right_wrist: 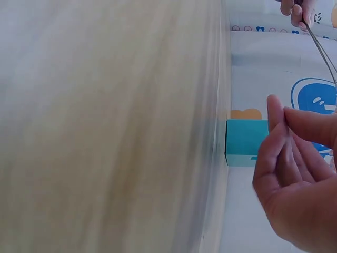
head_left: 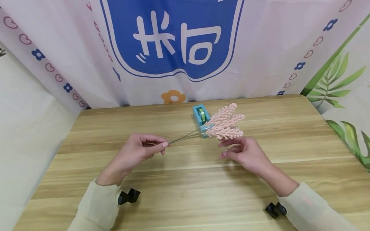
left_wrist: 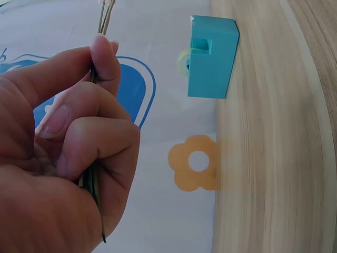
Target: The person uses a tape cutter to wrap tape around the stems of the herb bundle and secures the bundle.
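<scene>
My left hand pinches the thin dark stems of several artificial flowers between thumb and forefinger. Its other fingers curl round the lower stems, whose ends show below the palm in the left wrist view. Pink flower heads point right, above the table. Just under them is my right hand, fingers loosely bent, with nothing visible held in it. The right wrist view shows its thumb close to the fingertips; whether they touch the flowers is unclear. A blue tape dispenser with a greenish roll stands behind the stems, partly covered by the blossoms.
The wooden table ends at the back against a white curtain with a blue printed emblem and an orange flower. Leaf-patterned cloth hangs at the right. Black wrist mounts sit at both sleeves.
</scene>
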Tool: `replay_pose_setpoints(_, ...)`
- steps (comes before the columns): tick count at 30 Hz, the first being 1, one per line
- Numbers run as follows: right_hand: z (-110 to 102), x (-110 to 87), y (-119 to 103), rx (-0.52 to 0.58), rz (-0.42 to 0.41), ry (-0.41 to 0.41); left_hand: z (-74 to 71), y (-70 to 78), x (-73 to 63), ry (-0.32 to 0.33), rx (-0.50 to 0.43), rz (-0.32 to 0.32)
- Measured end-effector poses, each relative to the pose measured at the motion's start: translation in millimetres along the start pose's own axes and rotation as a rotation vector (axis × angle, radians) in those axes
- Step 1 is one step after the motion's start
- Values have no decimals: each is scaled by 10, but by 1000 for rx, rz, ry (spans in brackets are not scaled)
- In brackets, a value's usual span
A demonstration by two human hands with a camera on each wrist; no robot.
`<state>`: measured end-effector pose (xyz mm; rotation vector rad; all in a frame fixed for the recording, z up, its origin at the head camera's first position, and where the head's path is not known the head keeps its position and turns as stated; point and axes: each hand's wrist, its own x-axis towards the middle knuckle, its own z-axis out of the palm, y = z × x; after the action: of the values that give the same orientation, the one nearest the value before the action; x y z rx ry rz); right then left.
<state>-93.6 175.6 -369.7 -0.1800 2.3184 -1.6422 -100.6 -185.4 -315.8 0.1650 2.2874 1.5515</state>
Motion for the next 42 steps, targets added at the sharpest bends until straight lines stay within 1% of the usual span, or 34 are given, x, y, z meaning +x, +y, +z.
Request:
replay_pose_setpoints(6, -33, -41, 44, 138, 68, -14, 10, 3, -3, -1, 11, 5)
replay_pose_setpoints(9, -70, -72, 90, 193, 85, -46, 10, 1, -5, -2, 19, 12)
replay_pose_setpoints(12, -114, -107, 136, 234, 85, -87, 11, -8, -7, -3, 16, 17)
replay_pose_setpoints(13, -125, -113, 149, 234, 83, -94, 11, -13, -8, -3, 15, 17)
replay_pose_setpoints(15, -135, -112, 161, 185, 86, -84, 11, -22, -8, -2, 13, 17)
replay_pose_setpoints(20, -88, -57, 121, 22, 108, -12, 22, -37, -5, -10, 12, 8)
replay_pose_setpoints(25, -41, -6, 50, -19, 91, 12, 27, -47, 2, -11, 11, 11)
replay_pose_setpoints(28, -36, 6, 25, -17, 63, 7, 27, -47, 6, -11, 9, 18)
replay_pose_setpoints(31, -37, 5, 20, 11, 37, -2, 30, -43, 10, -14, 13, 22)
replay_pose_setpoints(37, -42, -22, 25, 38, 38, 16, 33, -38, 12, -17, 11, 21)
replay_pose_setpoints(42, -55, -21, 31, 100, 44, -17, 28, -35, 12, -25, 7, 25)
